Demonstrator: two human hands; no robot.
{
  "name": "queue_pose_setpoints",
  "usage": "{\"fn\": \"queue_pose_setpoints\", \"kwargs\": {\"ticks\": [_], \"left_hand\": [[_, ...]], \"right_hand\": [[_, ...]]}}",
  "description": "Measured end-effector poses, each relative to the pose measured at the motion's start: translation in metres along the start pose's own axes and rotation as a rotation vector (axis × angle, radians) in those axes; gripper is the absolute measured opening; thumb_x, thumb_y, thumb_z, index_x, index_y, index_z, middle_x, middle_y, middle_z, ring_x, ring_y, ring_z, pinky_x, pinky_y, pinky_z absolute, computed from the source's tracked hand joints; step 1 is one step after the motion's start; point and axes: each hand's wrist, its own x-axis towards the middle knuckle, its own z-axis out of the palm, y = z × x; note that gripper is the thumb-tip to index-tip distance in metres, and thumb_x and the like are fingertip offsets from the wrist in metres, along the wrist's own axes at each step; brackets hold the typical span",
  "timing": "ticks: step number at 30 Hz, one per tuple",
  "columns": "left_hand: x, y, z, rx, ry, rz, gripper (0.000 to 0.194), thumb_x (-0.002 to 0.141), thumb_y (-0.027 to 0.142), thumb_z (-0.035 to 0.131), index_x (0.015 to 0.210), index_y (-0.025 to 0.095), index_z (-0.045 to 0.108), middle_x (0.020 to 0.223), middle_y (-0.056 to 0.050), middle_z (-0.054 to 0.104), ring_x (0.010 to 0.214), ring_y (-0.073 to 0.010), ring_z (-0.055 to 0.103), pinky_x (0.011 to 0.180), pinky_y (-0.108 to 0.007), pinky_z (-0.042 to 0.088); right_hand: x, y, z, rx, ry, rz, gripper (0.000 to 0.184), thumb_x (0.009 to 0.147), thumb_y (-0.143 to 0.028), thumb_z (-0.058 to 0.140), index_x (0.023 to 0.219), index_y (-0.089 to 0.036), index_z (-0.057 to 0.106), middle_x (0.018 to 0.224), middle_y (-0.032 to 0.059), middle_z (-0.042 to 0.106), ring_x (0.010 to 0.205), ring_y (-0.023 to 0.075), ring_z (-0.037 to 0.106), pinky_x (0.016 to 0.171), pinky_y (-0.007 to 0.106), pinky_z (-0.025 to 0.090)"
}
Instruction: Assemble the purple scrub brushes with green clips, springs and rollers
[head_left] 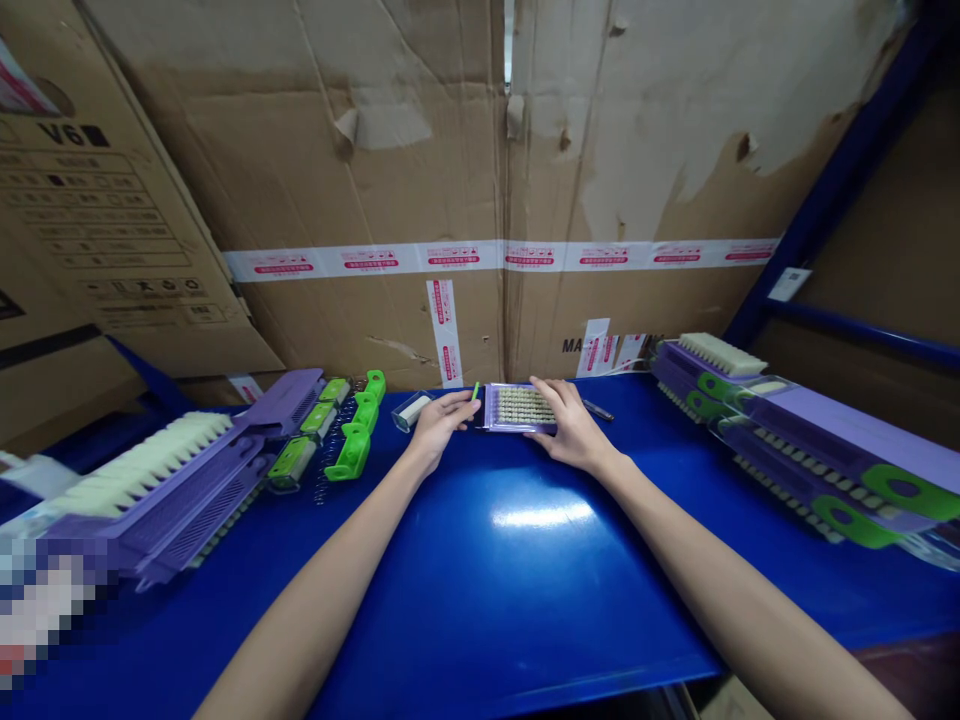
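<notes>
A small purple tray (491,412) filled with rows of pale bristle tufts lies at the far middle of the blue table (525,560). My right hand (571,425) rests on its right end, fingers curled over the edge and gripping it. My left hand (441,420) sits at the tray's left end, fingers pinched on a thin green stick (475,391) that points up beside the tray.
Green clips (354,440) and green-and-clear pieces (294,460) lie left of my hands, with a clear box (411,410) nearby. Stacked purple brush parts (172,480) fill the left; more purple and green assemblies (795,440) fill the right. Cardboard boxes (480,180) wall the back.
</notes>
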Motion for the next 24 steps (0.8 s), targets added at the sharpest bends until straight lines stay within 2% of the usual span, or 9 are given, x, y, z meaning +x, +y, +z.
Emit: {"fn": "queue_pose_setpoints", "kwargs": {"ticks": [6,10,13,18,24], "left_hand": [[0.0024,-0.0016,-0.0032,-0.058,-0.061,-0.052,0.052,0.056,0.037,0.082,0.101,0.013,0.068,0.085,-0.008,0.071,0.071,-0.0154,0.063,0.067,-0.027,0.043],[0.0021,0.0014,-0.0026,-0.15,-0.027,-0.044,0.048,0.053,0.034,0.082,0.092,0.011,0.069,0.076,-0.006,0.07,0.067,-0.0144,0.062,0.072,-0.03,0.046],[0.0005,0.0053,-0.0019,-0.112,-0.023,-0.055,0.046,0.052,0.036,0.083,0.089,0.012,0.069,0.077,-0.006,0.07,0.07,-0.0152,0.063,0.074,-0.031,0.046],[-0.0009,0.0057,-0.0024,0.026,-0.084,-0.086,0.043,0.054,0.034,0.083,0.09,0.014,0.07,0.082,-0.007,0.07,0.073,-0.0159,0.061,0.067,-0.028,0.042],[-0.0002,0.0053,-0.0038,-0.018,-0.127,-0.119,0.05,0.057,0.031,0.082,0.102,0.014,0.068,0.085,-0.008,0.071,0.073,-0.0151,0.06,0.068,-0.027,0.04]], "right_hand": [[0.0002,-0.0012,-0.0006,-0.019,0.005,-0.006,0.081,0.079,-0.03,0.063,0.146,-0.023,0.019,0.125,0.0157,0.046,0.115,0.0324,0.043,0.098,0.057,0.039],[0.0004,-0.0016,-0.0003,-0.024,0.025,0.005,0.079,0.08,-0.029,0.06,0.147,-0.025,0.017,0.125,0.016,0.045,0.115,0.0336,0.043,0.097,0.058,0.039],[0.0002,-0.001,-0.0004,-0.024,0.046,0.015,0.079,0.081,-0.03,0.06,0.147,-0.025,0.016,0.126,0.0158,0.045,0.114,0.0334,0.044,0.096,0.058,0.04],[0.0004,-0.0015,-0.0007,-0.028,0.056,-0.029,0.074,0.083,-0.031,0.058,0.146,-0.022,0.021,0.123,0.0158,0.046,0.113,0.0312,0.044,0.097,0.054,0.041],[0.0005,-0.0023,0.0009,-0.031,0.05,-0.018,0.077,0.081,-0.03,0.061,0.146,-0.023,0.02,0.124,0.0154,0.046,0.115,0.0318,0.044,0.098,0.055,0.04]]}}
